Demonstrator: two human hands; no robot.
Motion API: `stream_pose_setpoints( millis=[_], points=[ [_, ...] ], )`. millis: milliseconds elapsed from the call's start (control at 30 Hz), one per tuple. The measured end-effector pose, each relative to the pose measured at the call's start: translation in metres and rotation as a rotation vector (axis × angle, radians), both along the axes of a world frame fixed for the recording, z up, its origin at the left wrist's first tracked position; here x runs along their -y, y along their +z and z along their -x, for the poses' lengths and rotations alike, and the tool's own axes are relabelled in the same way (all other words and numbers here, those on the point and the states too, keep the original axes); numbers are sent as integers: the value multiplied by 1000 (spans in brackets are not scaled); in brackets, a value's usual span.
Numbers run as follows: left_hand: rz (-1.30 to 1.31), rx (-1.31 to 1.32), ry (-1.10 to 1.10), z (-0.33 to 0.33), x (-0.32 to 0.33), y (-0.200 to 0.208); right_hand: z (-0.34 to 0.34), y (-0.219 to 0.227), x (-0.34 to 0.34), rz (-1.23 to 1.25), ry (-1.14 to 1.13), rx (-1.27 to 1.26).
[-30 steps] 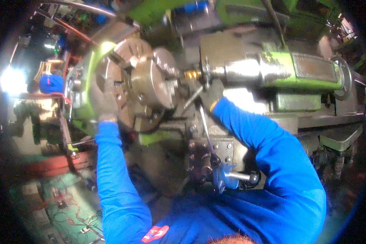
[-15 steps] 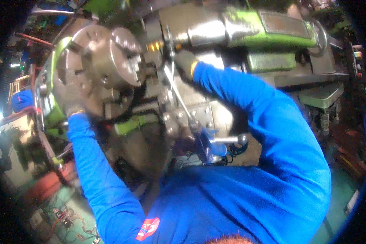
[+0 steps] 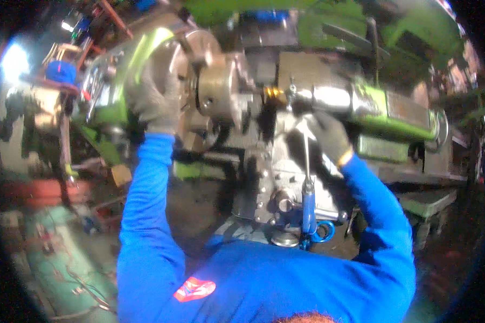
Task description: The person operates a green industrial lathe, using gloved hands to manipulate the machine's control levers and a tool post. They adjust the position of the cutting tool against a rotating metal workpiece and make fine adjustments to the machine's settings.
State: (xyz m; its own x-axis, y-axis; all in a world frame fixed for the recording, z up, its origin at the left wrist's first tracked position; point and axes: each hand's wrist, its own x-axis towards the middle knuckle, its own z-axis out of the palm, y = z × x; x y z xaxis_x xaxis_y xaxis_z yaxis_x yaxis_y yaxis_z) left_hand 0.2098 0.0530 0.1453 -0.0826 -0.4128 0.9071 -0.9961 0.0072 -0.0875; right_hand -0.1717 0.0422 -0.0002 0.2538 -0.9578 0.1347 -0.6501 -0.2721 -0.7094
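My left hand (image 3: 157,102), in a grey glove, lies against the left side of the lathe's round metal faceplate (image 3: 196,142); its fingers look stretched out, though blurred. To the right of the plate is the chuck (image 3: 216,91) with its jaws. Facing it is a gold-coloured drill bit (image 3: 274,92), carried by the tailstock (image 3: 369,102). Below the tailstock's front end, my gloved right hand (image 3: 331,132) is closed at the top of a thin metal rod (image 3: 307,151). What the fingers grip is smeared. Under the rod stands a blue handle (image 3: 309,210).
The green headstock (image 3: 105,102) is on the left. A round handwheel (image 3: 441,126) sits at the tailstock's right end. The tray (image 3: 423,203) is at lower right. Cables (image 3: 81,282) run over the green floor at lower left. A blue ring (image 3: 323,231) is near my body.
The whole view has swung, so the lathe sits lower and farther right. My right hand has moved down and away from the drill bit. My left hand remains at the faceplate's side.
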Motion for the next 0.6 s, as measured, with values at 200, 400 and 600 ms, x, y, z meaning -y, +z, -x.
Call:
stream_pose_setpoints(
  millis=[200, 400, 600],
  points=[
    [-546, -479, -897, 77, -59, -73, 86, 74, 61, 579, -525, -287],
    [-1131, -1756, -1127, 145, -14, -207, 91, 72, 84, 447, -583, -633],
    [-961, -1061, -1095, 164, 71, -289, 84, 69, 98, 437, -626, -662]
  ],
)
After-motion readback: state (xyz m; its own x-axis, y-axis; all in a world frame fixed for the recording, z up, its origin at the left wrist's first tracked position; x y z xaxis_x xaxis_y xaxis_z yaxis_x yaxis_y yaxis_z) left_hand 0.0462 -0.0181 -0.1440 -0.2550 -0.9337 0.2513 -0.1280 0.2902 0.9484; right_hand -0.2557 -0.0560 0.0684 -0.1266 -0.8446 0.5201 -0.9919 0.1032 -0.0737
